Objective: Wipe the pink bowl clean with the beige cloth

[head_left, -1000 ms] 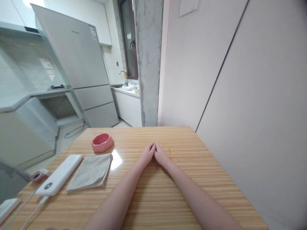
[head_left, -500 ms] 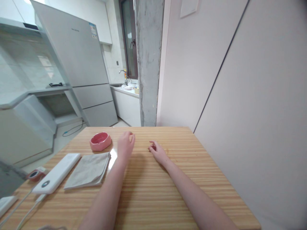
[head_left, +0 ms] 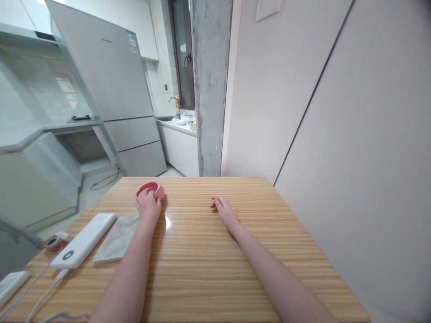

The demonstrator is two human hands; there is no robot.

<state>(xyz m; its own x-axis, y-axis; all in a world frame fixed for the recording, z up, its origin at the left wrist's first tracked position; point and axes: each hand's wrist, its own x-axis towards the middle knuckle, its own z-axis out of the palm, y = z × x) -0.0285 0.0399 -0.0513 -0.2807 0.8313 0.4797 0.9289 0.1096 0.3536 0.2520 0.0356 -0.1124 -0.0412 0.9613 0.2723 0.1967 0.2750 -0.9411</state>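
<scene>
My left hand (head_left: 148,207) reaches over the wooden table (head_left: 208,264) and its fingers close round the near rim of a small pink bowl (head_left: 151,188), which looks tipped towards me. My left forearm covers part of a folded grey cloth (head_left: 116,232) lying just left of it. My right hand (head_left: 223,209) rests on the table near its middle, fingers loosely curled, with nothing seen in it.
A white power bank (head_left: 83,240) lies left of the cloth, with cables (head_left: 40,287) running to the near left edge and a small red item (head_left: 53,242) beside it. A wall (head_left: 353,148) borders the table's right side. A concrete pillar (head_left: 210,85) and a fridge (head_left: 111,89) stand beyond.
My hands were joined at the table's middle. The left one has swung left over the cloth and taken hold of the pink bowl. The right hand has barely moved.
</scene>
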